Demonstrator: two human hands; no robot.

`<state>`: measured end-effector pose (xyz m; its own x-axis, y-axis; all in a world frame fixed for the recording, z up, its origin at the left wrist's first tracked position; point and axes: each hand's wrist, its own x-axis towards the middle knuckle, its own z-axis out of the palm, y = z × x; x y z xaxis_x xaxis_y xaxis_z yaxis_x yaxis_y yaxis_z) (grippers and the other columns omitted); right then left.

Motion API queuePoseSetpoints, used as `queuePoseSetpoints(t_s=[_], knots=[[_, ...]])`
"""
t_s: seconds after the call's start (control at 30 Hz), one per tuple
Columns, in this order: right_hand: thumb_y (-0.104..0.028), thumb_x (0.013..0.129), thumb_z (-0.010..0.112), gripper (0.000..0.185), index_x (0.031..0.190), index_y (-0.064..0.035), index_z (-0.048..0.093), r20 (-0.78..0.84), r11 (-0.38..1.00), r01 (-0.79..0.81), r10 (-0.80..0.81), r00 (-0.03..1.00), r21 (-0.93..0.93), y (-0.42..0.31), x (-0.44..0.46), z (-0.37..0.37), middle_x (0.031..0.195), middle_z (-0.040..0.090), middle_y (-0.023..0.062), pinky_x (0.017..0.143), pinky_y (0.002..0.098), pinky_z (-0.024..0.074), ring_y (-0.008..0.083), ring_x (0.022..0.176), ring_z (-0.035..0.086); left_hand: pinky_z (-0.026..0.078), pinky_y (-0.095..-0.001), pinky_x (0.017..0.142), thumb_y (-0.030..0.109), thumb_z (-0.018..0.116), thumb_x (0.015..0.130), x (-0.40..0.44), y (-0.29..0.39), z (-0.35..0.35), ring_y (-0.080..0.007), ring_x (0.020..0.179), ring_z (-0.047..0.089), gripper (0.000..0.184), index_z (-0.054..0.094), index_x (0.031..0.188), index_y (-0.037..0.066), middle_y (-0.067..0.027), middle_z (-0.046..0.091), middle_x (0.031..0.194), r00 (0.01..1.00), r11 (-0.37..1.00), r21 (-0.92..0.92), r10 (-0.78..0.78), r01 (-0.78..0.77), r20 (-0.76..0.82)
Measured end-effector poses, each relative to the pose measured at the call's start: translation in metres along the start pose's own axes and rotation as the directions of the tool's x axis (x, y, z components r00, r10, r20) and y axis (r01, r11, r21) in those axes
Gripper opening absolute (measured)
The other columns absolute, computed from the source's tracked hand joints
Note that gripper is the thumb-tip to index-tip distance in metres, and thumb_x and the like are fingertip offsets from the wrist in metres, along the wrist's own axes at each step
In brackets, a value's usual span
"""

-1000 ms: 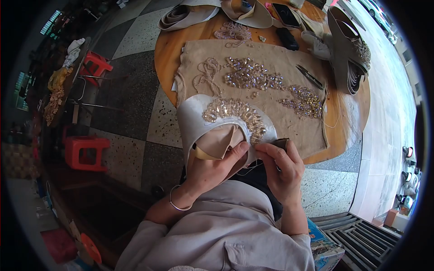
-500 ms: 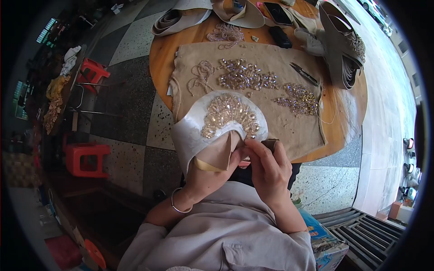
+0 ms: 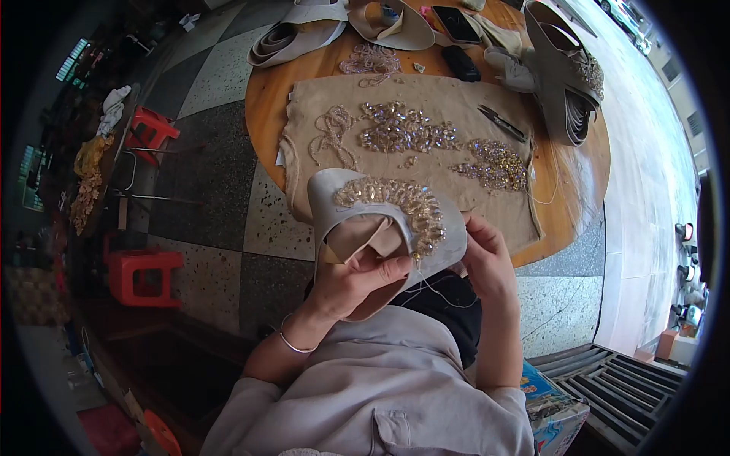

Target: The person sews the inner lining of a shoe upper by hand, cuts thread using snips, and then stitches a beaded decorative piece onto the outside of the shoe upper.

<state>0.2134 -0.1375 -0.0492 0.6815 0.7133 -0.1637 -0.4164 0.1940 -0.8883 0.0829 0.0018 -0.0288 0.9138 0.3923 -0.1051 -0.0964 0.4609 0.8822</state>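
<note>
My left hand (image 3: 353,285) grips the lower edge of a pale curved piece (image 3: 327,199), its thumb on the inner rim. A fan of clear and gold crystals (image 3: 411,204) is fixed along the piece's front. My right hand (image 3: 488,254) is at the piece's right edge, fingers pinched together; what they hold is too small to make out. White thread hangs below the crystals. Beyond the piece, a beige cloth (image 3: 304,114) carries loose crystals (image 3: 399,128), gold-violet beads (image 3: 498,166), a bead string (image 3: 333,137) and small dark snips (image 3: 502,123).
More pale curved pieces (image 3: 395,34) lie at the wooden table's (image 3: 262,125) far edge, and one stands at the right (image 3: 551,99). A phone (image 3: 456,24) and a black case (image 3: 461,64) are near the back. Red stools (image 3: 144,277) stand at the left.
The curved piece has turned and tipped so that its crystals face more to the right. My right hand has moved from the crystals to the piece's right edge.
</note>
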Motion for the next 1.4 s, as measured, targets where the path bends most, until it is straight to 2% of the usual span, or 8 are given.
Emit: queuePoseSetpoints(t_s=[0.37,0.67,0.87,0.93,0.97,1.17,1.3,1.4], knots=[[-0.003,0.079,0.067,0.024,0.103,-0.0056,0.065,0.169,0.835,-0.409,0.372,0.913,0.369,0.012,-0.003,0.011,0.098,0.066,0.0049,0.078,0.0318,0.0525,0.0156,0.089,0.063,0.045,-0.0292,0.089,0.000,0.068,0.079,0.001,0.001,-0.008,-0.0140,0.102,0.055,0.039,0.055,0.116,0.001,-0.0045,0.059,0.109,0.993,0.997,0.064,-0.053,0.047,0.104],[-0.009,0.084,0.063,0.035,0.118,-0.0050,0.055,0.289,0.780,-0.421,0.317,0.903,0.463,0.023,-0.007,-0.002,0.112,0.061,0.0092,0.088,0.0379,0.0499,0.0205,0.101,0.060,0.045,-0.0285,0.087,-0.001,0.068,0.079,0.000,0.003,0.002,-0.0132,0.100,0.055,0.036,0.056,0.113,0.001,-0.0038,0.059,0.106,0.991,0.993,-0.034,-0.111,0.113,0.069],[-0.009,0.090,0.053,0.027,0.117,-0.0039,0.052,-0.057,0.670,-0.264,0.416,0.908,0.694,0.013,0.001,0.006,0.110,0.060,0.0090,0.071,0.0290,0.0538,0.0145,0.088,0.062,0.043,-0.0237,0.079,0.006,0.070,0.079,0.000,0.010,-0.002,-0.0113,0.088,0.056,0.025,0.061,0.100,-0.001,-0.0047,0.060,0.093,0.972,0.951,0.273,0.084,-0.143,0.218],[-0.012,0.096,0.043,0.021,0.111,-0.0001,0.050,0.305,0.438,-0.281,0.017,0.952,0.854,0.037,0.015,-0.044,0.107,0.058,0.0092,0.048,0.0187,0.0468,0.0065,0.067,0.057,0.042,-0.0218,0.076,0.009,0.071,0.078,-0.005,0.015,0.008,-0.0108,0.083,0.056,0.023,0.062,0.096,-0.002,-0.0047,0.060,0.088,0.975,0.961,0.176,0.195,-0.212,0.111],[-0.014,0.098,0.036,0.021,0.105,0.0029,0.047,0.175,0.357,-0.199,0.099,0.980,0.913,0.005,0.007,-0.043,0.103,0.056,0.0113,0.036,0.0151,0.0346,0.0025,0.053,0.048,0.042,-0.0216,0.076,0.009,0.070,0.079,-0.007,0.017,0.001,-0.0106,0.084,0.056,0.023,0.062,0.096,-0.002,-0.0047,0.060,0.088,0.989,0.965,0.218,0.142,-0.147,0.040],[-0.009,0.099,0.037,0.013,0.088,-0.0027,0.041,-0.142,0.279,0.191,-0.187,0.972,0.941,-0.085,-0.046,-0.179,0.071,0.039,0.0019,0.056,0.0239,0.0387,0.0129,0.060,0.042,0.047,-0.0254,0.080,0.013,0.064,0.087,-0.016,0.037,-0.021,-0.0092,0.089,0.058,0.023,0.060,0.106,0.000,-0.0031,0.062,0.095,0.979,0.996,-0.084,0.025,-0.043,-0.204],[-0.005,0.095,0.045,0.021,0.075,-0.0038,0.039,-0.558,0.292,0.657,-0.359,0.749,0.695,-0.094,-0.099,-0.376,0.069,0.035,0.0031,0.057,0.0261,0.0363,0.0148,0.061,0.037,0.045,-0.0242,0.082,0.016,0.060,0.090,-0.021,0.047,-0.054,-0.0093,0.096,0.056,0.024,0.059,0.109,0.000,-0.0017,0.061,0.099,0.988,0.994,-0.086,0.060,-0.073,-0.143],[-0.004,0.094,0.046,0.019,0.076,-0.0025,0.041,-0.477,0.401,0.642,-0.440,0.761,0.654,-0.085,-0.117,-0.401,0.070,0.038,0.0049,0.058,0.0260,0.0395,0.0154,0.063,0.041,0.044,-0.0232,0.081,0.016,0.059,0.091,-0.019,0.046,-0.042,-0.0088,0.091,0.056,0.024,0.059,0.108,0.000,-0.0016,0.061,0.098,0.974,0.995,-0.019,0.095,-0.101,-0.207]])
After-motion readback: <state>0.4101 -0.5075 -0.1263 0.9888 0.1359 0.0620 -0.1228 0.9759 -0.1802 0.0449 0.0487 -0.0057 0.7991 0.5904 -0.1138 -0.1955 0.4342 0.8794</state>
